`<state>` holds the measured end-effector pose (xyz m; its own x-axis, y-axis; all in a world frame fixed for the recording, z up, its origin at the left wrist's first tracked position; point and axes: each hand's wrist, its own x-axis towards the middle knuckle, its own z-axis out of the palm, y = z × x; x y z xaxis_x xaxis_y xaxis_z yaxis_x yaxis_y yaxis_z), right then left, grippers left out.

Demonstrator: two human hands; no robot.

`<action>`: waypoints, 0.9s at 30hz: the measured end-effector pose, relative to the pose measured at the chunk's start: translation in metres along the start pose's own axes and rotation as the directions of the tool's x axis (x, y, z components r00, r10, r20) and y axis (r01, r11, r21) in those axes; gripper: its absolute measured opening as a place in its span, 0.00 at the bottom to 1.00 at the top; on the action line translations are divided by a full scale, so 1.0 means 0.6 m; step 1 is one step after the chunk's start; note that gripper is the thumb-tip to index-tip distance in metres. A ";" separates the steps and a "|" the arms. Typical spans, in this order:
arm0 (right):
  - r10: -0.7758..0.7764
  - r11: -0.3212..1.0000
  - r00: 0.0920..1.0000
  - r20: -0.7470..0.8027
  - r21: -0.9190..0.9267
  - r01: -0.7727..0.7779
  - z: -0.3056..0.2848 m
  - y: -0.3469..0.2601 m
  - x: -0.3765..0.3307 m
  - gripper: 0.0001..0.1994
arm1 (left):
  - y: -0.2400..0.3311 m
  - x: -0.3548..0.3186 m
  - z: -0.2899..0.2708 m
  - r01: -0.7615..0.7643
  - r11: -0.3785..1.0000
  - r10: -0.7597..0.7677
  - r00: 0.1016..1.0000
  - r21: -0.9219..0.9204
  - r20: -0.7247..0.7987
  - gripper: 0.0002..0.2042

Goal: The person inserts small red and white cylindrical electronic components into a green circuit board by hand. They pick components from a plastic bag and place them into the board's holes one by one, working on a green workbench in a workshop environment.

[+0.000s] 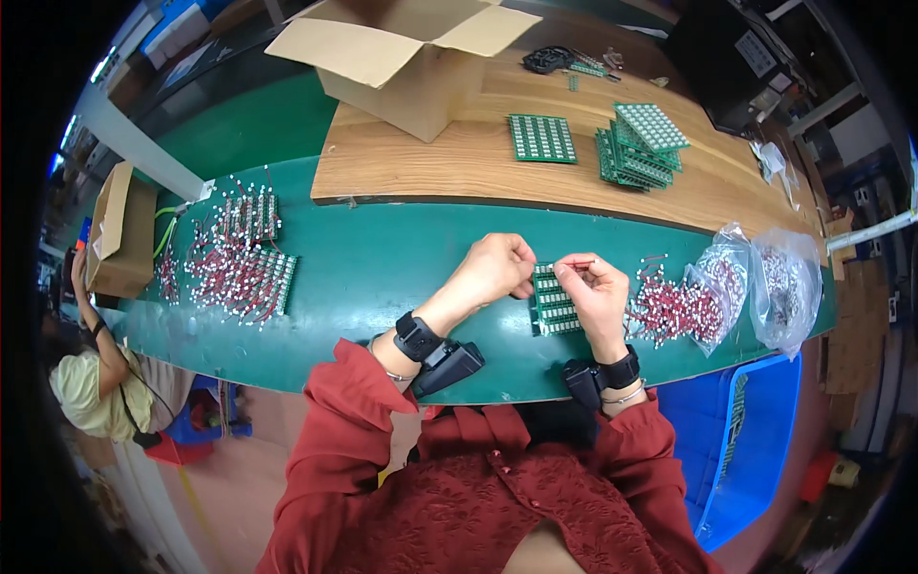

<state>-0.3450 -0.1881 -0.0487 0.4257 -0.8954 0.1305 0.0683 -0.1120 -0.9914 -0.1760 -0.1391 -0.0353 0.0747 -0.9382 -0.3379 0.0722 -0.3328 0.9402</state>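
A green circuit board panel (555, 311) with rows of white parts lies on the green mat in front of me. My right hand (598, 292) is over its upper right part, thumb and forefinger pinched on a short red wire lead (584, 263). At the board's upper left corner is my left hand (499, 268), its fingers curled and pressed together; whatever they hold is hidden or too small to make out. Beside my right hand spreads a heap of red wire leads with white connectors (669, 308), partly spilling from a clear plastic bag (724, 277).
Another clear bag (786, 292) stands at the mat's right end. Wired boards (251, 273) pile up at left, near a small carton (124, 230). An open cardboard box (406, 81), a single panel (541, 138) and stacked panels (641, 148) occupy the wooden board. A person (100, 378) works at far left.
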 end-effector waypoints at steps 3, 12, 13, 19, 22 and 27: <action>0.011 1.000 0.997 -0.071 0.007 -0.010 0.002 0.005 -0.010 0.03 | -0.026 -0.002 0.006 0.054 0.943 -0.046 0.998 -0.329 0.031 0.06; -0.106 0.970 0.993 -0.050 -0.226 0.092 0.004 -0.003 -0.013 0.03 | -0.038 -0.004 0.022 0.014 0.939 0.035 0.990 -0.345 0.134 0.04; -0.111 0.964 0.993 -0.039 -0.245 0.098 0.005 -0.004 -0.013 0.03 | -0.038 -0.005 0.022 -0.005 0.939 0.054 0.990 -0.345 0.132 0.04; -0.093 0.917 0.995 0.034 -0.387 0.099 0.009 -0.022 -0.005 0.02 | -0.047 -0.004 0.022 -0.052 0.948 0.097 0.987 -0.314 0.130 0.04; -0.095 0.885 0.992 0.082 -0.450 0.122 0.004 -0.026 0.004 0.02 | -0.040 -0.007 0.023 -0.046 0.953 0.086 0.989 -0.298 0.120 0.04; -0.055 0.980 0.998 0.016 -0.192 0.057 -0.012 -0.011 0.000 0.02 | -0.036 -0.008 0.023 -0.059 0.979 0.086 0.987 -0.195 0.135 0.05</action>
<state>-0.3519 -0.1905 -0.0423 0.4359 -0.8807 0.1854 -0.0814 -0.2438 -0.9664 -0.1916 -0.1289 -0.0534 -0.0544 -0.9675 -0.2469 0.2598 -0.2525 0.9321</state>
